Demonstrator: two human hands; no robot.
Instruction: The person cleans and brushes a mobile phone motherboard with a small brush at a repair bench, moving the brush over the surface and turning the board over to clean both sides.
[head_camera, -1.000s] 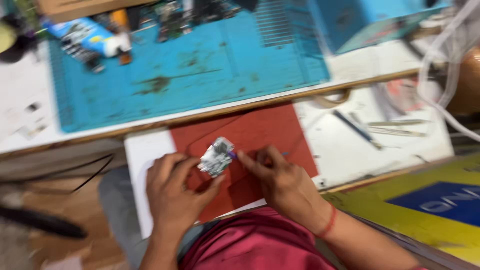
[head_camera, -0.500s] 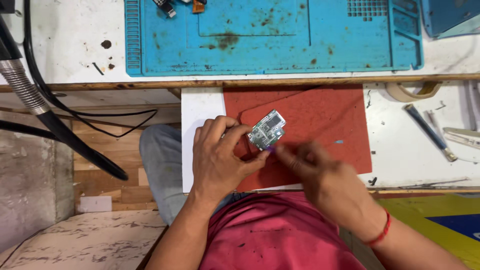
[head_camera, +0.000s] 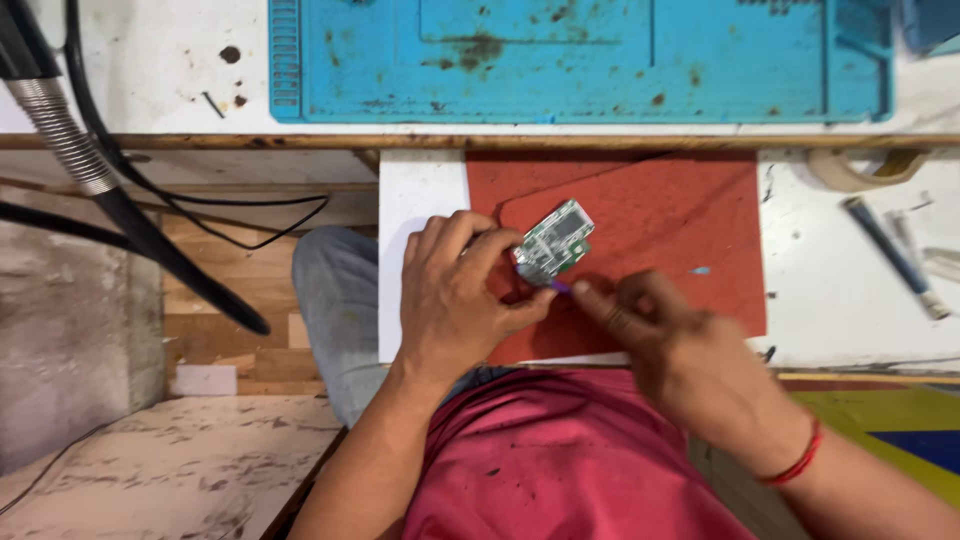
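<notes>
Since a moment ago the right hand (head_camera: 690, 350) has brought a small purple-tipped tool (head_camera: 558, 286), pinched, to the small green circuit board (head_camera: 553, 241), which the left hand (head_camera: 455, 300) grips steady over the red felt mat (head_camera: 680, 220).

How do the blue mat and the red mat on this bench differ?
The blue mat lies farther from the person on the upper bench surface; the red mat lies close, under the hands. The blue mat has moulded ridges and dark stains; the red mat looks plain and grainy. Nothing rests on the blue mat's visible part; over the red mat the left hand holds a small circuit board. Both lie flat.
</notes>
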